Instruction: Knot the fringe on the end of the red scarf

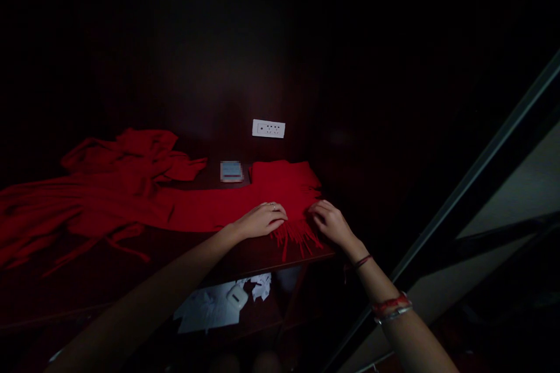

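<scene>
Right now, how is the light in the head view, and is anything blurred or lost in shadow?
Head view: very dim; the light falls mostly on the red scarf at the left hand and right hand. Head view: the upper half and the wall are nearly black. Head view: the small card beside the scarf is pixelated; the white socket is sharp.

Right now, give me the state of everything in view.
scarf: near end folded flat, rest rumpled leftward
fringe: splayed near the table edge
left hand: palm down on the scarf
right hand: fingers on the scarf's edge
wall socket: nothing plugged in
papers: scattered below
</scene>
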{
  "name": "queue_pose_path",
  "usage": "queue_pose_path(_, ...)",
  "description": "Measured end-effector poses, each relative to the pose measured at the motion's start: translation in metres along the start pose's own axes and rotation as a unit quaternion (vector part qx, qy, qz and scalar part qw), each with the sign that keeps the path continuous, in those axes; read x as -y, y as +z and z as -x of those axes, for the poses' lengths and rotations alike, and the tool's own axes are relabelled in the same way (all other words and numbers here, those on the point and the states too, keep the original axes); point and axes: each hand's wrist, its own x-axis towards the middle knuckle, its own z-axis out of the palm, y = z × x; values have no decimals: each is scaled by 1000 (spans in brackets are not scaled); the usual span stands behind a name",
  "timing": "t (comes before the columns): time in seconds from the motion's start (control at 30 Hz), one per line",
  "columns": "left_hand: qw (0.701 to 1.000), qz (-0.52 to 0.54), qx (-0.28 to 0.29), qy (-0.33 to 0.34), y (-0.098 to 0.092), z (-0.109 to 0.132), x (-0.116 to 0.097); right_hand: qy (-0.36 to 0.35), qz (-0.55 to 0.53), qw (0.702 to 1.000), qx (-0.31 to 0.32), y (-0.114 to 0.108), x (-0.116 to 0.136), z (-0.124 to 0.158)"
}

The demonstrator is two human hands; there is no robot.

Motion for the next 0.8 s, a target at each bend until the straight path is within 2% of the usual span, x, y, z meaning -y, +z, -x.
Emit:
queue_pose_path(0.1,1000,8,-5,-10,-15,9,2,20,-15,999,-35,3,12,-12)
queue_pose_path(0.17,1000,9,2,-25,-26,25,8,31,-15,999,-28,11,25,-25)
queue_pose_path(0.33,995,-16,61,-81,-51,81,26,9,-6,997,79,41,67,-68)
queue_pose_path(0.43,990,-36,85,-107,-59,100,31,1,-12,994,110,59,84,-84)
queue_pose_path(0.6,986,-62,99,-121,-62,98,33,-11,-62,997,54,78,87,-79)
queue_pose_path(0.7,987,-52,85,-122,-63,95,34,-23,-99,995,25,78,84,-70)
queue_pose_path(0.8,987,-34,65,-145,-65,96,38,-51,-121,991,29,76,84,-67)
